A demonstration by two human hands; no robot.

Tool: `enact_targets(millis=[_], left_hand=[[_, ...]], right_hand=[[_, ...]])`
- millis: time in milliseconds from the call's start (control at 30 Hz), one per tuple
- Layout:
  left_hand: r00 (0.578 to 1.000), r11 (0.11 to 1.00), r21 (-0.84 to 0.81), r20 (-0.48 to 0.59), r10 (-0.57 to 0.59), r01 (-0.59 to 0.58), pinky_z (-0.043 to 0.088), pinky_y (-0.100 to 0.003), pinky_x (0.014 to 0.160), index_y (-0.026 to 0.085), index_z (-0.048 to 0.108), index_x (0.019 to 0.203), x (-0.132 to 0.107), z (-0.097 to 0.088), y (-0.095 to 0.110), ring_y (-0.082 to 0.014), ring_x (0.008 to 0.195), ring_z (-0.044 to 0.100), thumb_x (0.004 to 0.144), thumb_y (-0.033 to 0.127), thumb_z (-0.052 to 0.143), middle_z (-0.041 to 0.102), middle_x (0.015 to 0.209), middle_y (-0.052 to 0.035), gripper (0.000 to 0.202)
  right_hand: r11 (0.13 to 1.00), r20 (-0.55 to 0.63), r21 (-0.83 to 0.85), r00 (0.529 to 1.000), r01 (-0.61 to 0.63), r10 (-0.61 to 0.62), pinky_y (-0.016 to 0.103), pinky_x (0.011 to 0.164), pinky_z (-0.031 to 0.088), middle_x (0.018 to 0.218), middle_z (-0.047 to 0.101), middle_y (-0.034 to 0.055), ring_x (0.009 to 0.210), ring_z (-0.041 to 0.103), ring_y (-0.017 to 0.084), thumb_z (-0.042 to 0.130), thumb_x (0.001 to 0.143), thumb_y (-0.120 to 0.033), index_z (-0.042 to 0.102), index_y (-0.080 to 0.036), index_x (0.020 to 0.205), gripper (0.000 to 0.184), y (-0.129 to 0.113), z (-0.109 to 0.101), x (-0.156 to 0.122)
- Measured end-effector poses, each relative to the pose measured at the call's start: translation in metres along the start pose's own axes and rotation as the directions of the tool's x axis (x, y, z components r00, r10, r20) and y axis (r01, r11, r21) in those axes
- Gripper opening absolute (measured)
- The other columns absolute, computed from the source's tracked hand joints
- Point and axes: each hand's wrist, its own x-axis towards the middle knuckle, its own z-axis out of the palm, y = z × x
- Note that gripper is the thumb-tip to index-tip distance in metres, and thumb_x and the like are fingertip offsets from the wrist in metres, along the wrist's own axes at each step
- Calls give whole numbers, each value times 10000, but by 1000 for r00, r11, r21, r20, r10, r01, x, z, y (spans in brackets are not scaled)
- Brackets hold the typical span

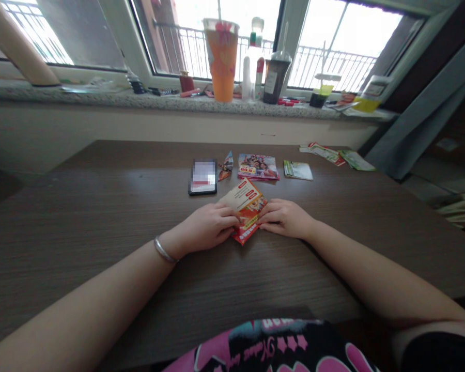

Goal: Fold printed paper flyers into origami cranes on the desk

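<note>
A red, yellow and cream printed leaflet (250, 207) lies tilted on the brown table, between my two hands. My left hand (211, 225) is closed on its left edge, with the fingers over the lower left part. From the other side, my right hand (287, 218) pinches the right edge between thumb and fingers. Just beyond the leaflet are a phone-like device (202, 178) with a blurred screen, a small folded colourful paper piece (226, 166), a stack of pink printed flyers (258, 167) and a green-and-white paper (298, 170).
More flyers (325, 153) lie at the table's far right. Along the stone windowsill (158, 102) stand a tall cup of orange drink (222, 62), a dark lidded cup (276, 77), bottles and small items. A grey curtain (422, 111) hangs at the right.
</note>
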Motion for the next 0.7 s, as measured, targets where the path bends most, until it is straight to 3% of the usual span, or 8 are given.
enact_targets(millis=[233,400,500,700], left_hand=[[1000,998,-64,21,-23,25,465,-343,903,196,665,1005,0,-3,1,-198,1003,596,938,229,453,667,1076,-65,225],[998,990,-142,61,-16,25,461,-357,931,196,672,1038,2,-9,6,-218,1040,598,931,429,503,670,1115,-77,307],[999,991,-134,50,19,-12,432,-387,994,192,652,1122,3,-9,10,-242,1115,575,883,507,559,665,1178,-74,407],[995,995,-68,65,-72,76,463,-406,952,213,645,1158,5,-11,18,-255,1087,593,894,546,505,666,1173,-79,448]], right_hand=[[999,-9,28,1000,-19,19,332,840,507,908,717,52,891,643,177,559,912,-313,711,-204,937,189,-3,0,1],[997,-15,46,998,-58,59,319,822,507,911,718,56,891,651,173,573,901,-296,710,-211,932,164,-6,0,1],[995,1,51,996,-87,87,313,835,506,934,725,51,901,657,168,566,905,-292,709,-212,925,165,-10,-2,2],[990,50,9,989,-141,140,326,885,493,989,732,38,937,653,172,514,925,-252,693,-210,909,185,-19,-7,8]])
